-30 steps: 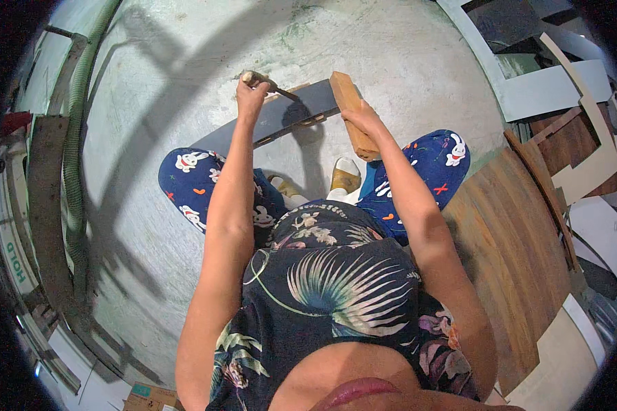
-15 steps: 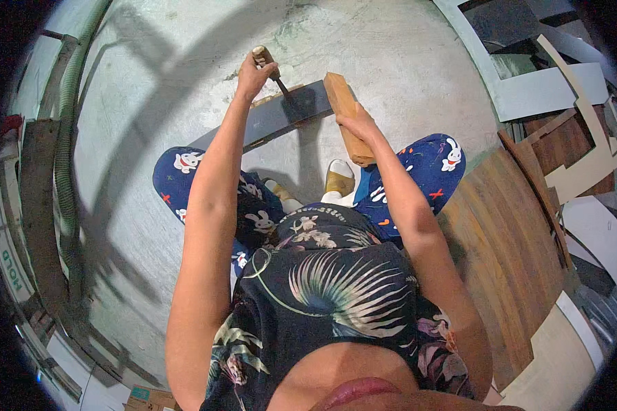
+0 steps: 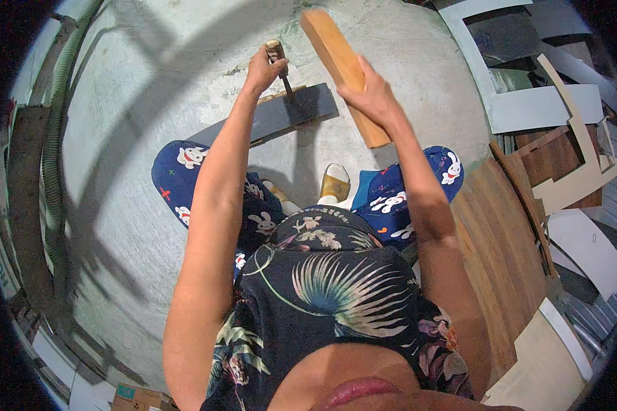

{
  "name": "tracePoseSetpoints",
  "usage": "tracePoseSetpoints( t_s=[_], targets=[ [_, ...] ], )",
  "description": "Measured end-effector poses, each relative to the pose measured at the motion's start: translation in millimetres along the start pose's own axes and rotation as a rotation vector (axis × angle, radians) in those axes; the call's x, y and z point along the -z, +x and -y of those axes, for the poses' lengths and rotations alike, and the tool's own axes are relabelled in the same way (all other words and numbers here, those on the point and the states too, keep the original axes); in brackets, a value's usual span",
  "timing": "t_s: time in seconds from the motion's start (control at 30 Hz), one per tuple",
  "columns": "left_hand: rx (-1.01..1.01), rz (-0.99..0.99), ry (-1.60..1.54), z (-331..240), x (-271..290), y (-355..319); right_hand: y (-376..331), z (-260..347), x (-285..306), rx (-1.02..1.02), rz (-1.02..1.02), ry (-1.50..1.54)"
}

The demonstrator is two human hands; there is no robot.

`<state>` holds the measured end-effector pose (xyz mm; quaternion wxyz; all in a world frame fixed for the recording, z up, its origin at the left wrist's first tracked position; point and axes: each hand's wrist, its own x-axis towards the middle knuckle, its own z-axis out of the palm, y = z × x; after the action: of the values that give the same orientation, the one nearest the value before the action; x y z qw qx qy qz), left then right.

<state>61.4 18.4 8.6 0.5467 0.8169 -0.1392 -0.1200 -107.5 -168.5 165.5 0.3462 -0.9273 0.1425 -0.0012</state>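
Wooden-handled metal chisel (image 3: 280, 65): gripped in left hand (image 3: 262, 68), tip on dark flat board (image 3: 281, 115). Right hand (image 3: 370, 96) clenched around tan wooden block (image 3: 339, 65), raised at 2 o'clock from chisel.

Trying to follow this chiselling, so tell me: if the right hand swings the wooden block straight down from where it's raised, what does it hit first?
Most likely the chisel handle gripped in the left hand. The right hand holds the wooden block raised beside it, above the dark board. Depth is unclear, so it could miss.

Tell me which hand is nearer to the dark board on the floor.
Left. The left hand holds a chisel whose tip meets the dark board; the right hand grips a raised wooden block above it.
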Motion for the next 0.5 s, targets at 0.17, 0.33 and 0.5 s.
tracePoseSetpoints(
  t_s=[0.17, 0.33, 0.5],
  targets=[
    [-0.057, -0.044, 0.049, 4, 2, -2, 15, 82, 25, 0.283, -0.078, 0.082],
    [0.063, 0.029, -0.133, 3, 1, -1, 33, 74, -3, 0.148, 0.218, -0.283],
    [0.006, -0.027, 0.032, -7, 0, -8, 35, 74, 4, 0.198, 0.172, -0.097]
  ],
)
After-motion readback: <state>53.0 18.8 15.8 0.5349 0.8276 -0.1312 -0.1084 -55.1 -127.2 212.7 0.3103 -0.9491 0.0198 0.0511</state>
